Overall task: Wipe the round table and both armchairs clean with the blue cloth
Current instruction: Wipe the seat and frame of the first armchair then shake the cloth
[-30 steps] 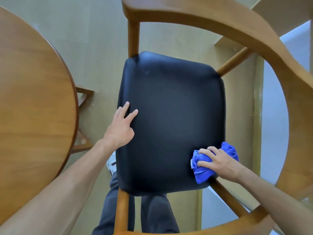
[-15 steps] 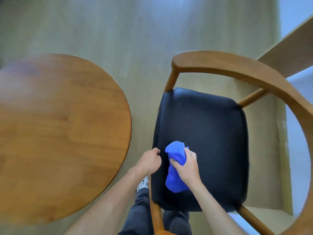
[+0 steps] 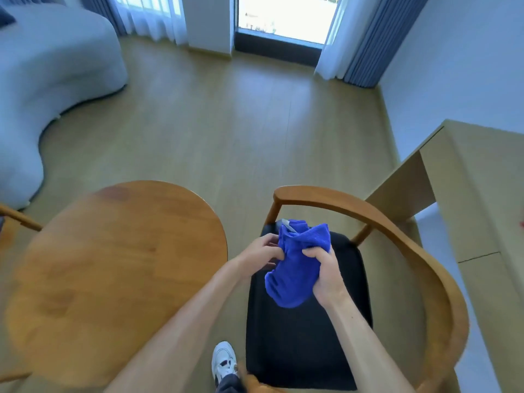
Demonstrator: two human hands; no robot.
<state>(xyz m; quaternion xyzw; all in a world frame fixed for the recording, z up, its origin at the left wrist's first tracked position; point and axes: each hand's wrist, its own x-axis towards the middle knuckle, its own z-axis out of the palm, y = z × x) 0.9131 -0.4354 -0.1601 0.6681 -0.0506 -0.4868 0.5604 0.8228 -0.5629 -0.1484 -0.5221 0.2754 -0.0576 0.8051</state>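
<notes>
The blue cloth (image 3: 297, 262) is bunched and lifted above the black seat (image 3: 306, 344) of the wooden armchair (image 3: 397, 231). My right hand (image 3: 326, 276) grips its right side. My left hand (image 3: 262, 251) pinches its left edge. A white tag sticks out at the cloth's top. The round wooden table (image 3: 113, 268) stands to the left of the chair. A wooden arm of a second chair (image 3: 19, 218) shows at the far left edge, mostly out of view.
A pale wooden desk (image 3: 482, 199) stands right of the armchair against the wall. A grey curved sofa (image 3: 51, 75) fills the far left. Open wooden floor (image 3: 241, 123) runs to a glass door with curtains. My white shoe (image 3: 224, 361) is by the seat's front.
The cloth has come up off the seat and both hands now hold it. My left hand left the seat edge. My head has risen, bringing the room into view.
</notes>
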